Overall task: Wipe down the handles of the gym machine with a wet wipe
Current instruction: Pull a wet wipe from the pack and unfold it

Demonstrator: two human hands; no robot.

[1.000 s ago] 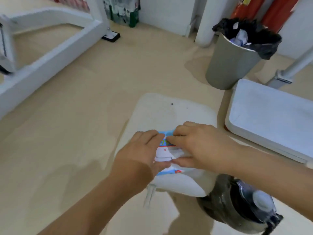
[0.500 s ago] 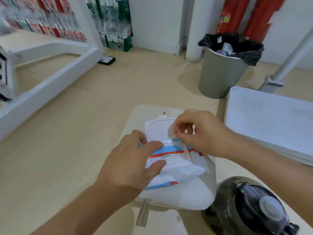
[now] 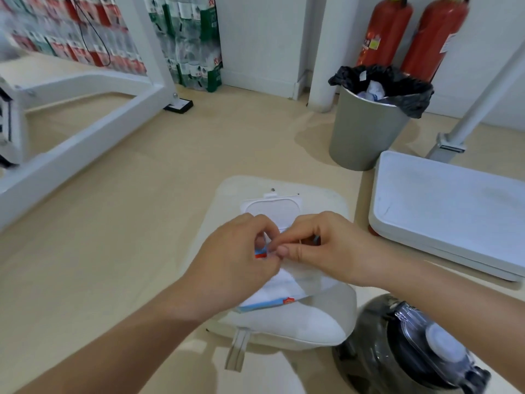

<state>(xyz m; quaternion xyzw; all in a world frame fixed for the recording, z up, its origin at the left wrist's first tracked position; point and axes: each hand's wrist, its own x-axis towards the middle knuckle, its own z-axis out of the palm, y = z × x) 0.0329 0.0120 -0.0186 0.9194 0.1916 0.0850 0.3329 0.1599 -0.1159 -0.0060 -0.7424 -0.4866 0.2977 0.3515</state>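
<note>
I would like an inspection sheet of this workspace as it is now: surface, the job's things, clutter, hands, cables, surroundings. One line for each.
Surface: beige floor; a white cushion lies on it.
Job's things: wet wipe pack on the cushion, flip lid open; no wipe clearly out; machine handles not in view.
Clutter: dark water bottle beside the cushion.
Hands: left hand and right hand both pinch at the pack's opening.
Cables: one black cable hangs in front of the bottled water packs.
Surroundings: white machine frame, lined bin, two fire extinguishers, white platform.
</note>
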